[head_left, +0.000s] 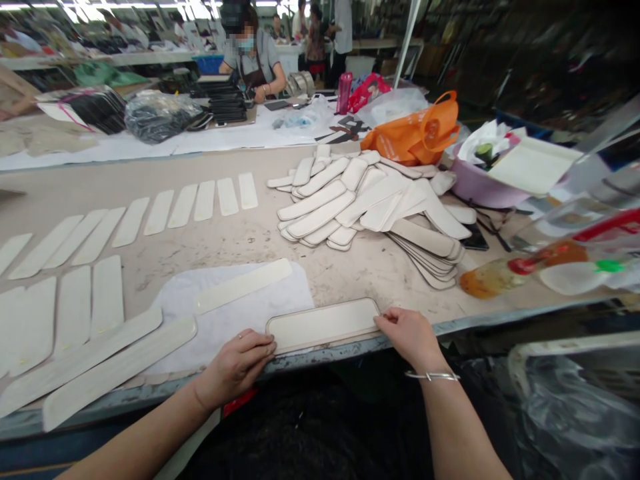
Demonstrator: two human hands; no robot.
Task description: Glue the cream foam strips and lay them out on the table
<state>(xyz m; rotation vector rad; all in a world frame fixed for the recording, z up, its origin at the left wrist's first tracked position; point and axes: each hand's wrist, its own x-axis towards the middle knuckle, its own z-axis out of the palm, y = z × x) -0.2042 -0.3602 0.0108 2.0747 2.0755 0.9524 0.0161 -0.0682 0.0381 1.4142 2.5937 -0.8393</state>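
Observation:
A long off-white panel with rounded corners and a dark edge lies at the table's front edge, between my two hands. My left hand pinches its left end, fingers pressed together. At the opposite end, my right hand grips the right corner between thumb and fingers. Just behind it, a plain cream strip rests on a white cloth. Two longer cream strips lie left of my left hand, overlapping the table edge.
Rows of cream strips cover the table's left side. A heap of similar panels lies behind my right hand. Farther right are an orange bag, a purple basin and bottles. A masked co-worker works across the table.

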